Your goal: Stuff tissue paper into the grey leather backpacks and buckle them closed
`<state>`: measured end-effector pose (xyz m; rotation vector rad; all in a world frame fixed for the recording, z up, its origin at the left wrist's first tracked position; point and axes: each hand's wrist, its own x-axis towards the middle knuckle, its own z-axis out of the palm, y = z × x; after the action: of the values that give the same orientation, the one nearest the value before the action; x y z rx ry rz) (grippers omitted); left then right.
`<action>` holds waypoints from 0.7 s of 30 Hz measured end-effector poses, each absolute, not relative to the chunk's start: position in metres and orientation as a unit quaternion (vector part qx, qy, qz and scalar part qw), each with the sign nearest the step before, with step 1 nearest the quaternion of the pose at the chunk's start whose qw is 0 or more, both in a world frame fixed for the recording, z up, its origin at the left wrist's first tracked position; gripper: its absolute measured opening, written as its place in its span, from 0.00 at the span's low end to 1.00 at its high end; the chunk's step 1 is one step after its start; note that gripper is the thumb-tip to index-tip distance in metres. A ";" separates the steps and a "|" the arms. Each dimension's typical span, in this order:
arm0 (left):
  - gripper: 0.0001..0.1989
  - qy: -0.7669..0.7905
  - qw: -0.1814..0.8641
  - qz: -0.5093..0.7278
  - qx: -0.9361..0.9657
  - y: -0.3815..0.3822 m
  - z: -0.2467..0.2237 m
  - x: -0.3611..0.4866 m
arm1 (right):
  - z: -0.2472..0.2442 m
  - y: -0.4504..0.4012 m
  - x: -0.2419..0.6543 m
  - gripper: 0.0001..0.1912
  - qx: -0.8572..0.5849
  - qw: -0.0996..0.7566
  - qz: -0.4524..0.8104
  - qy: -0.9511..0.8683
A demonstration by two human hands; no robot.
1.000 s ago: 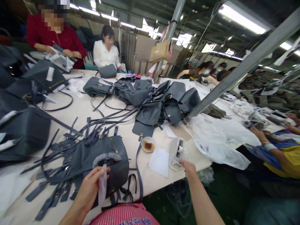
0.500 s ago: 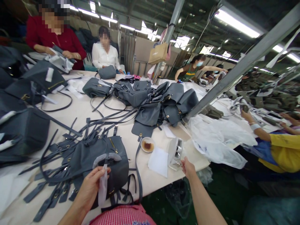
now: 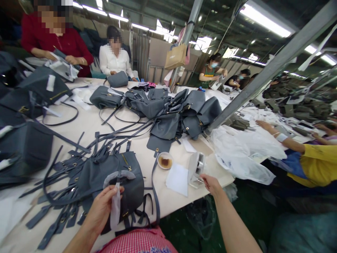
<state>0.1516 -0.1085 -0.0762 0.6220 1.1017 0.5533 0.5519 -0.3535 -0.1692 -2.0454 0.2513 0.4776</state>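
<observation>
Left hand (image 3: 105, 198) pinches a pale strip (image 3: 115, 212) over the grey bag (image 3: 105, 172); right hand (image 3: 212, 184) at the dispenser (image 3: 197, 168)

And here we are at the near edge of the pale surface (image 3: 139, 144)! The grey bag lies right in front of the person, gold zip uppermost, a whitish wrapping (image 3: 121, 175) curving across it. The left hand is on station: thumb and fingers close together, gripping the translucent strip, its loose end dangling in front of the bag.

Over to the other side! The right hand reaches out to the metallic-looking dispenser near the edge, fingers narrow, tips right at its near corner; whether they pinch anything there, I cannot tell.

Between the two hands, look: a white sheet (image 3: 177, 179) lies flat just beside the dispenser, and just beyond it sits a small bowl (image 3: 164, 160) with something brown inside. Left of the bag, dark straps (image 3: 63, 211) with metal rings fan out in a tangle. Further back, a heap of grey bags (image 3: 168, 109) crowds the middle, while crumpled clear plastic (image 3: 244, 149) sprawls to the right. Across the surface, a co-worker in a red top (image 3: 58, 44) has both hands on a piece of work!
</observation>
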 end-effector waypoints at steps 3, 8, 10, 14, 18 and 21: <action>0.05 0.506 0.770 0.257 0.292 -0.107 -0.076 0.152 | -0.164 -0.356 0.535 0.18 -0.834 0.481 0.226 0.148; 0.08 0.502 0.770 0.269 0.288 -0.104 -0.081 0.154 | -0.167 -0.370 0.473 0.15 -0.831 0.458 0.253 0.190; 0.11 0.500 0.769 0.277 0.285 -0.105 -0.084 0.153 | -0.169 -0.370 0.444 0.11 -0.829 0.450 0.281 0.178; 0.12 0.472 0.768 0.294 0.319 -0.112 -0.093 0.152 | -0.148 -0.338 0.390 0.11 -0.791 0.467 0.391 0.060; 0.12 0.470 0.739 0.307 0.372 -0.118 -0.099 0.153 | -0.084 -0.264 0.336 0.14 -0.617 0.467 0.569 -0.278; 0.12 0.474 0.723 0.325 0.383 -0.124 -0.096 0.152 | -0.045 -0.208 0.304 0.13 -0.572 0.397 0.583 -0.420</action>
<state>0.1521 -0.1242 -0.0965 0.8450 1.0472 0.7165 0.3041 -0.2083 -0.0450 -1.4483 -1.0647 1.4763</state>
